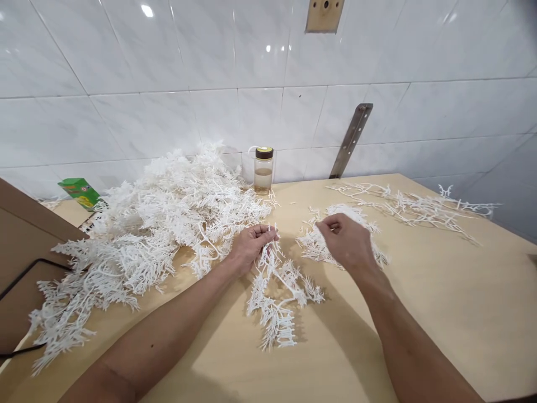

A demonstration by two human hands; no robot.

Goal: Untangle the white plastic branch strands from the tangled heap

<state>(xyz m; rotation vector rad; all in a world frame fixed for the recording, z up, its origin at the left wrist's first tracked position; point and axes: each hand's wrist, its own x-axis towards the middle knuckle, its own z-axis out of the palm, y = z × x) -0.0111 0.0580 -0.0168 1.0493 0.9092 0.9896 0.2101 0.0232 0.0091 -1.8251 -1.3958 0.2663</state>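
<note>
My left hand [249, 246] pinches the upper end of a white plastic foliage branch [279, 322], whose feathery sprigs hang down towards me over the table. To its right, my right hand [346, 238] is closed, thumb against fingers, above a small heap of loose white sprigs [314, 244]. Whether anything is between those fingertips I cannot make out. A large tangled pile of white plastic foliage [180, 196] spreads left of my left hand. Several mostly bare white stems [415, 207] lie at the back right.
A clear bottle with a dark lid [263, 174] stands by the tiled wall. A metal strip [351, 140] leans there too. At the left are a green packet [79, 192] and a brown cardboard-like panel [29, 240]. The wooden tabletop [453, 296] extends right.
</note>
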